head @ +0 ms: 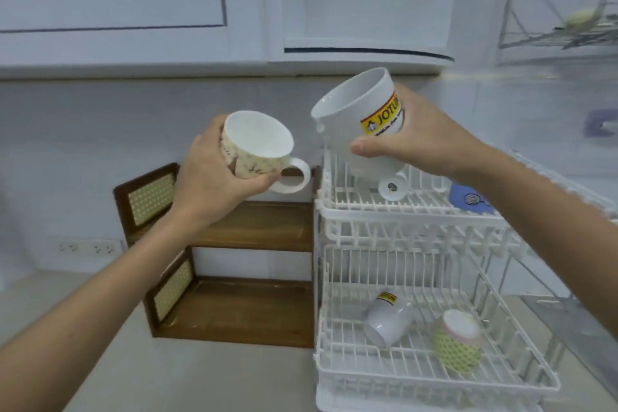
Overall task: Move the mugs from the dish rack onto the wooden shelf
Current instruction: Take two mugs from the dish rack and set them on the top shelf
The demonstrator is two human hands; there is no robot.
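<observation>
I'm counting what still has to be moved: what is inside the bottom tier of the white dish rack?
In the bottom tier of the dish rack lie two mugs: a white mug with a yellow label on its side, and a green patterned mug, tipped over. No part of that tier is covered.

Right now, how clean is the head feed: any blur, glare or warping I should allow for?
Head view: light is flat and bluish, with no hard shadows or glare. Wide-angle warp bends the dish rack edges and cabinet lines. The right margin is smeared, and the wall-mounted wire rack is soft. Both mugs, patterned and white logo, read fairly sharp.
</observation>
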